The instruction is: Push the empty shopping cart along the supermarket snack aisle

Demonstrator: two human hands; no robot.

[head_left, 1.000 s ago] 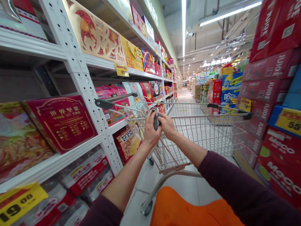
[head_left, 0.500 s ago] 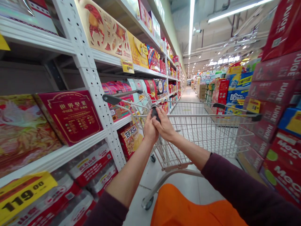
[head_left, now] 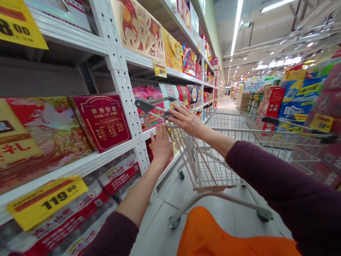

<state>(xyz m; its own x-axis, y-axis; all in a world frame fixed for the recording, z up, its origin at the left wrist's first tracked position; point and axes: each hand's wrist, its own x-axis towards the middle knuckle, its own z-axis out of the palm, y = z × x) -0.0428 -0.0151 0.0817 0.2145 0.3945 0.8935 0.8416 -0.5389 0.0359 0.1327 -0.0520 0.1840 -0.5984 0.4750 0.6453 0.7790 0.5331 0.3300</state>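
Note:
My left hand (head_left: 162,145) is raised beside the shelf upright, its fingers stretched upward and slightly apart, holding nothing visible. Above and to its right, my right hand (head_left: 188,121) reaches across with its fingers curled over a small dark object (head_left: 167,113). Most of that object is hidden, so I cannot tell its kind. Just behind both hands stands a wire shopping cart (head_left: 226,142), and its grey handle corner (head_left: 141,104) sticks out to the left of my right hand.
White shelving (head_left: 117,71) with gift boxes runs along the left, including a dark red box (head_left: 101,122) and wrapped bottle packs (head_left: 119,172) below. A yellow price tag (head_left: 49,201) hangs at the front. Stacked cartons (head_left: 329,117) line the right. An orange garment (head_left: 213,234) shows below.
My hands were together around a dark cylinder and are now apart. The left has lowered to the left and opened; the right has moved up slightly. The view has swung left.

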